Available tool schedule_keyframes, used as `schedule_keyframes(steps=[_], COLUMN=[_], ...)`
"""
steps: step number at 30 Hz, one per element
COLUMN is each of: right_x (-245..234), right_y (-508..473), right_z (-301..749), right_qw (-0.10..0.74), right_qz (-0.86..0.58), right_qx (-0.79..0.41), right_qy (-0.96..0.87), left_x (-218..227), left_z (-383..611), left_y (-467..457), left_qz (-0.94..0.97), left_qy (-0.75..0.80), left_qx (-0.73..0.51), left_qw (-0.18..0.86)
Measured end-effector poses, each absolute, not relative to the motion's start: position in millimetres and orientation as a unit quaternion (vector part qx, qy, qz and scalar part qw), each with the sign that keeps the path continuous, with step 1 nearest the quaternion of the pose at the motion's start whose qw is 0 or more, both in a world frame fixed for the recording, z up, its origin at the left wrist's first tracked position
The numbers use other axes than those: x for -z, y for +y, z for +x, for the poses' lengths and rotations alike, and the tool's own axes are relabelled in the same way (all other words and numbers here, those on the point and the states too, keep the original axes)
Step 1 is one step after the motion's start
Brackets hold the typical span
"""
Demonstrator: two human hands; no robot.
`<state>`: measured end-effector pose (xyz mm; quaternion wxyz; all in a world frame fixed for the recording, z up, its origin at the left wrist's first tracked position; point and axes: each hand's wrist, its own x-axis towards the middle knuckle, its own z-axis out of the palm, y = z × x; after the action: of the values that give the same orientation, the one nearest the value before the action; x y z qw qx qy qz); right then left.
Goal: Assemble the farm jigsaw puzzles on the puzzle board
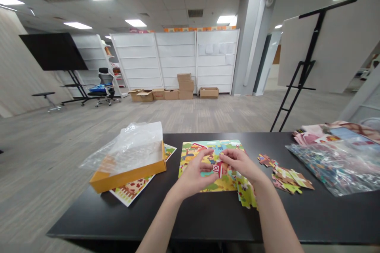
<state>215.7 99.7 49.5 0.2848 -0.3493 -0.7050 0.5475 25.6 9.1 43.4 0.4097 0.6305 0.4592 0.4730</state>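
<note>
A colourful farm jigsaw puzzle (194, 152) lies partly assembled on the black table (190, 221). Both hands hover over its middle. My left hand (194, 176) and my right hand (240, 164) together pinch a red-and-white barn puzzle piece (217, 168) between their fingertips, just above the puzzle. A strip of joined green pieces (247, 197) lies below my right wrist. Several loose pieces (286, 178) lie in a heap to the right of my right hand.
A yellow box lid (130, 176) with a clear plastic bag (130, 146) on it rests over a printed picture sheet (133, 189) at the left. A plastic bag of puzzle pieces (335, 166) and pink boxes (314, 132) are at the right. An easel (299, 75) stands behind the table.
</note>
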Motion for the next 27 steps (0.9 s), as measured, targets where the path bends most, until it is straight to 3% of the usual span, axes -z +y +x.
schedule_keyframes(steps=[5,15,27], right_x=[-44,-44,-38], right_y=[96,89,84], right_z=[202,193,193], right_qw=[0.297,0.277,0.233], right_qz=[-0.355,-0.397,-0.392], right_qx=[-0.576,-0.597,-0.591], right_qy=[-0.674,-0.64,-0.665], left_x=[-39,-23,-19], left_z=[9,-1,-7], left_y=[1,11,6], left_qz=[0.537,0.661,0.703], left_qy=[0.492,0.557,0.586], left_qx=[-0.507,-0.474,-0.394], left_qw=[0.461,0.164,0.09])
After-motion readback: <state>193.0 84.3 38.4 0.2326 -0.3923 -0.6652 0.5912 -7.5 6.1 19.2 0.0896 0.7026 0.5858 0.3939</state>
